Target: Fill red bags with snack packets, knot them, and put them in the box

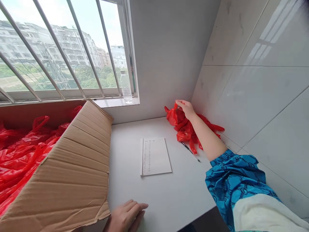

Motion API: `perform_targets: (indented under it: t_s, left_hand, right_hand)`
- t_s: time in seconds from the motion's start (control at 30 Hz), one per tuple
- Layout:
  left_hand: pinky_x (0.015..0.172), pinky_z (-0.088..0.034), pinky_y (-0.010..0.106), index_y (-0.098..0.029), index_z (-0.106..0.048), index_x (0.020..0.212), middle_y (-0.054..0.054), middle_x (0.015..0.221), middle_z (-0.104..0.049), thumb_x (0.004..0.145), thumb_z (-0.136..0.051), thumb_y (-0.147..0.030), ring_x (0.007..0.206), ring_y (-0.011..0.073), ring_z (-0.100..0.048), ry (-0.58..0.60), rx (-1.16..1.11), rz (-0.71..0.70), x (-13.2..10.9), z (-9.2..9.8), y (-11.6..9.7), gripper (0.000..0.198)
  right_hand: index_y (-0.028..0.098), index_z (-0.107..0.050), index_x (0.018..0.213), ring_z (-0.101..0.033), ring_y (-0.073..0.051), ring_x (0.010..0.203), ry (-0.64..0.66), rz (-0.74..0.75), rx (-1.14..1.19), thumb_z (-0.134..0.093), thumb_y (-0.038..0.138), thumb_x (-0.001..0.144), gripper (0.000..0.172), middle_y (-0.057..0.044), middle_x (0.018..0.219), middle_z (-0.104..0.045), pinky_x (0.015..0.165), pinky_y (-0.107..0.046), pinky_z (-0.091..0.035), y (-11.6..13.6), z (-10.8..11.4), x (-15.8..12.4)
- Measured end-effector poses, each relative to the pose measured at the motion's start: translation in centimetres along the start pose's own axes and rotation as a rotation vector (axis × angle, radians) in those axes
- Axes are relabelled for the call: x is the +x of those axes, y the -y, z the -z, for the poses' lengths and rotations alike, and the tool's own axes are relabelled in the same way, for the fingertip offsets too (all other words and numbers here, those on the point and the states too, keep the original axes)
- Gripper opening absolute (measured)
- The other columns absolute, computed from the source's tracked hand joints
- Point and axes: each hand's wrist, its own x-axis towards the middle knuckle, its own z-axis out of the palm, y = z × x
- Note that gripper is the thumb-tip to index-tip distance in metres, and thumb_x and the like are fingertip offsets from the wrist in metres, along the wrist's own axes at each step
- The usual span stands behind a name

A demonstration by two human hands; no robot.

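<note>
My right hand (185,108) reaches to the far right corner of the white table (169,193) and pinches the top of a pile of red plastic bags (183,129) lying against the tiled wall. My left hand (126,216) rests flat on the table's near edge, fingers stretched out, beside the flap of a big cardboard box (79,167). The box is full of more red plastic bags (21,151). A sheet of printed paper (155,156) lies in the middle of the table, with a black pen (190,152) just right of it, next to my forearm.
A barred window (60,51) fills the upper left. A clear plastic water bottle (126,87) stands on its sill. Grey tiled wall (260,80) closes the right side; the table's front edge runs bottom right.
</note>
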Motion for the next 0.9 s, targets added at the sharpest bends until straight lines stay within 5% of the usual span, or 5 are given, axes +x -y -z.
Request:
perform_targets:
  t_s: [0.2,0.37,0.53,0.7,0.9]
  left_hand:
    - [0.071,-0.054,0.023,-0.027,-0.064,0.115,0.002,0.086,-0.072,0.097,-0.048,-0.023,0.077,0.0137,-0.068,0.08,-0.151,0.139,4.6,2.6,-3.0,0.024]
    - [0.077,-0.057,0.027,-0.029,-0.051,0.134,0.008,0.116,-0.067,0.098,-0.048,-0.032,0.1,0.017,-0.066,-0.084,-0.36,0.347,8.4,2.4,-3.7,0.036]
    - [0.082,-0.057,0.033,-0.023,-0.043,0.139,0.014,0.128,-0.061,0.096,-0.05,-0.037,0.115,0.0224,-0.061,-0.173,-0.333,0.554,10.1,0.3,-0.8,0.046]
    - [0.068,-0.053,0.028,-0.026,-0.05,0.133,0.008,0.121,-0.062,0.097,-0.044,-0.026,0.096,0.0184,-0.066,-0.112,-0.025,0.518,9.5,-0.6,0.2,0.037]
    - [0.059,-0.043,0.025,-0.03,-0.065,0.106,0.003,0.128,-0.059,0.09,-0.054,-0.018,0.086,0.0161,-0.062,0.027,0.32,0.329,10.4,-0.7,-0.6,0.023]
  right_hand:
    - [0.021,-0.062,0.102,-0.067,-0.021,0.105,0.144,-0.002,0.345,-0.073,0.046,0.076,0.038,-0.005,0.1,-0.07,0.086,-0.034,-0.058,3.2,-2.2,-4.3]
    - [0.025,-0.064,0.099,-0.065,-0.021,0.11,0.402,-0.004,0.597,-0.076,0.034,0.078,0.026,-0.001,0.1,-0.068,0.092,-0.036,-0.055,6.0,-3.0,-11.4]
    - [0.019,-0.068,0.097,-0.07,-0.022,0.097,0.894,-0.151,0.434,-0.071,0.048,0.083,0.032,-0.007,0.1,-0.071,0.093,-0.041,-0.053,4.8,-3.1,-16.5]
    - [0.017,-0.065,0.085,-0.065,-0.016,0.079,0.794,-0.19,0.254,-0.062,0.057,0.086,0.04,-0.003,0.083,-0.066,0.075,-0.031,-0.053,2.1,-4.2,-18.9]
    - [0.022,-0.068,0.085,-0.061,-0.015,0.071,0.958,-0.065,-0.03,-0.06,0.048,0.088,0.028,-0.001,0.081,-0.069,0.059,-0.026,-0.044,2.8,-3.8,-20.8]
